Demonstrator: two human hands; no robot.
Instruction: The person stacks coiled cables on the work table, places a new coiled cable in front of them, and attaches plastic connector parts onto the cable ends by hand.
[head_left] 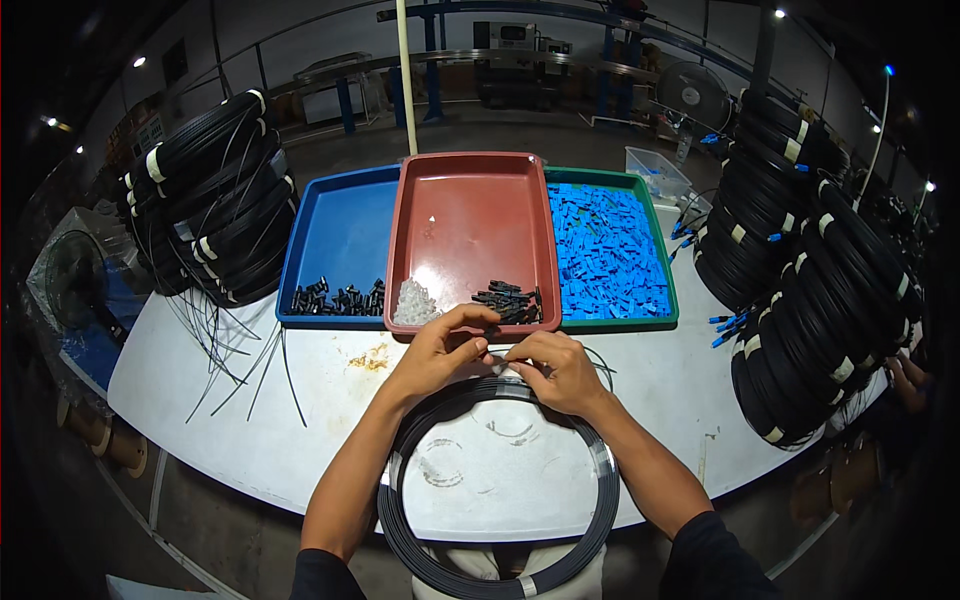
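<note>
A coil of flat black cable [500, 570] lies on the white table [250, 420] in front of me, its near side hanging over the table edge. My left hand [440, 350] and my right hand [555, 368] meet at the far side of the coil, both pinching the cable end and a small part between the fingertips. Just beyond my hands stands a red tray [470, 215] with a heap of small clear pieces [414, 303] and a pile of small black parts [512, 300] at its near edge.
A blue tray [335, 230] with black parts sits left of the red one. A green tray [612, 250] full of blue parts sits to its right. Stacks of black cable coils stand at the left [215, 195] and at the right [815, 270]. Loose cable ends trail near the left stack.
</note>
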